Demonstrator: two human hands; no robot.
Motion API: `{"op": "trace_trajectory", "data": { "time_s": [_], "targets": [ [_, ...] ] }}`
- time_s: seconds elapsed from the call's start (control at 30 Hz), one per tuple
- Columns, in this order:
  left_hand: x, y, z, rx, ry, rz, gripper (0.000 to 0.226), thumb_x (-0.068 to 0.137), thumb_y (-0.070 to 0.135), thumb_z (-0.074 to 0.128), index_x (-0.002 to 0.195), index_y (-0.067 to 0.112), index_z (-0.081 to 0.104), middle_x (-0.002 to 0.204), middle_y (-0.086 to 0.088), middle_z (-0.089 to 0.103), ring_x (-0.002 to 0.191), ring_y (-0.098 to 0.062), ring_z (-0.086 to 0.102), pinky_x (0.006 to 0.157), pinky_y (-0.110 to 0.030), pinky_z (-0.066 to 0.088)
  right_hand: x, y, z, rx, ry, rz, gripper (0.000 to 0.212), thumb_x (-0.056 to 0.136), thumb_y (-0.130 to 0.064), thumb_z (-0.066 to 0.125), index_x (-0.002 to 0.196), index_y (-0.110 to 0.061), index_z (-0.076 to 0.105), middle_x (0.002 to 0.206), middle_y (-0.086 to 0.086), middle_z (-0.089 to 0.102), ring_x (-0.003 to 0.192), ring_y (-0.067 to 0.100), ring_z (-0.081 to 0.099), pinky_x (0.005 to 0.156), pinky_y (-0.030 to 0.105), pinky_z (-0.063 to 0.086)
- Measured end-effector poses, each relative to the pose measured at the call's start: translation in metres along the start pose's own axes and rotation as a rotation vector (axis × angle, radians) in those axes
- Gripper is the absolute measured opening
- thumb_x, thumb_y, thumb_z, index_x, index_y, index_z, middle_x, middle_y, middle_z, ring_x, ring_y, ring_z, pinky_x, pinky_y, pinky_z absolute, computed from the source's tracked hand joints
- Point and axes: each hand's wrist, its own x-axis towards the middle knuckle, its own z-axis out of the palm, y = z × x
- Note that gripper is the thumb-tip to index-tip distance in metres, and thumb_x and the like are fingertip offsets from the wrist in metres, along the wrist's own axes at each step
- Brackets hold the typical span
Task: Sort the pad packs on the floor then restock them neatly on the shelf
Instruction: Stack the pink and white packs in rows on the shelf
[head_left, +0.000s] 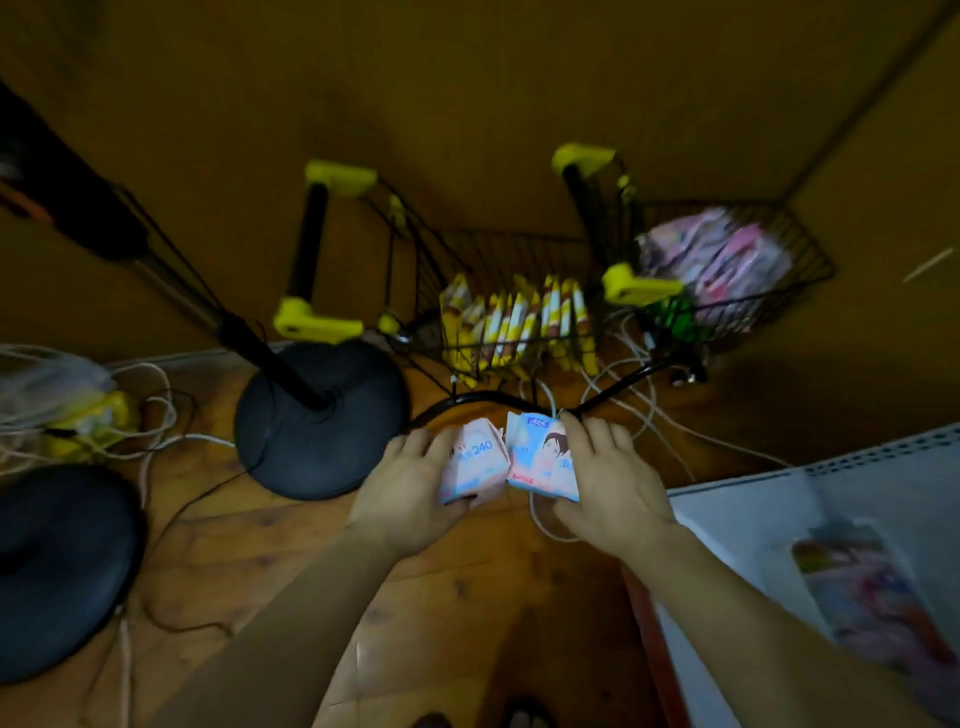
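Pink-and-white plastic pad packs (506, 460), one pinched in each grip, left hand (408, 493) and right hand (610, 483), at centre frame above wooden floor (467, 597). Best squared edge to edge before going to white shelf (779, 519), lower right.

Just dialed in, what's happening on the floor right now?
A person is holding two pad packs above the wooden floor. The left hand grips a pink pack marked 240, and the right hand grips a pack with a cartoon face. Ahead stand two wire baskets: one with yellow packs, one with pink packs. The white shelf sits at right.
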Motion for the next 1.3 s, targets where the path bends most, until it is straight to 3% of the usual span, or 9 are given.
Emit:
{"op": "trace_trajectory", "data": {
  "time_s": [0.27,0.5,0.8,0.9,0.97,1.13,1.3],
  "targets": [
    [-0.098,0.128,-0.239,0.051,0.134,0.103,0.082,0.085,0.054,0.064,0.152,0.028,0.024,0.138,0.002,0.039,0.127,-0.024,0.036,0.097,-0.038,0.045,-0.113,-0.038,-0.262,-0.035,0.128,0.029,0.097,0.078,-0.048,0.07,0.154,-0.017,0.016,0.14,0.003,0.036,0.13,0.025,0.034,0.087,0.034,0.05],
    [-0.157,0.198,-0.377,0.112,0.283,0.23,0.083,0.084,0.058,0.065,0.15,0.03,0.023,0.139,0.002,0.038,0.129,-0.024,0.038,0.096,-0.038,0.047,-0.184,-0.061,-0.403,-0.071,0.306,0.049,0.096,0.078,-0.044,0.071,0.154,-0.017,0.019,0.143,0.007,0.037,0.129,0.027,0.035,0.093,0.038,0.05],
    [-0.227,0.268,-0.485,0.194,0.358,0.486,0.085,0.081,0.061,0.066,0.15,0.035,0.023,0.141,0.007,0.038,0.127,-0.016,0.038,0.095,-0.033,0.048,-0.301,-0.089,-0.505,-0.178,0.516,0.125,0.097,0.081,-0.051,0.066,0.156,-0.019,0.013,0.144,0.003,0.032,0.132,0.024,0.031,0.086,0.032,0.05],
    [-0.246,0.302,-0.512,0.187,0.37,0.597,0.086,0.078,0.062,0.068,0.149,0.033,0.029,0.138,0.005,0.042,0.125,-0.018,0.042,0.097,-0.034,0.047,-0.35,-0.086,-0.534,-0.194,0.596,0.201,0.096,0.081,-0.052,0.066,0.155,-0.019,0.014,0.144,0.004,0.033,0.132,0.023,0.032,0.091,0.034,0.051],
    [-0.261,0.327,-0.522,0.169,0.372,0.667,0.087,0.075,0.064,0.066,0.147,0.032,0.032,0.135,0.004,0.044,0.123,-0.02,0.046,0.096,-0.038,0.049,-0.386,-0.081,-0.548,-0.204,0.638,0.25,0.097,0.08,-0.051,0.068,0.155,-0.017,0.017,0.144,0.007,0.036,0.131,0.025,0.034,0.094,0.038,0.052],
    [-0.305,0.416,-0.53,0.203,0.379,0.923,0.085,0.077,0.06,0.069,0.147,0.029,0.034,0.135,0.002,0.048,0.116,-0.021,0.052,0.087,-0.035,0.05,-0.49,-0.061,-0.573,-0.26,0.712,0.395,0.092,0.079,-0.045,0.067,0.155,-0.017,0.023,0.143,0.008,0.038,0.13,0.025,0.033,0.084,0.039,0.053],
    [-0.36,0.502,-0.527,0.194,0.382,1.13,0.088,0.072,0.065,0.059,0.147,0.025,0.037,0.131,0.0,0.051,0.113,-0.022,0.054,0.089,-0.037,0.052,-0.601,-0.038,-0.585,-0.278,0.798,0.54,0.092,0.072,-0.05,0.06,0.152,-0.014,0.032,0.137,0.01,0.044,0.126,0.03,0.038,0.078,0.045,0.057]
  ]
}}
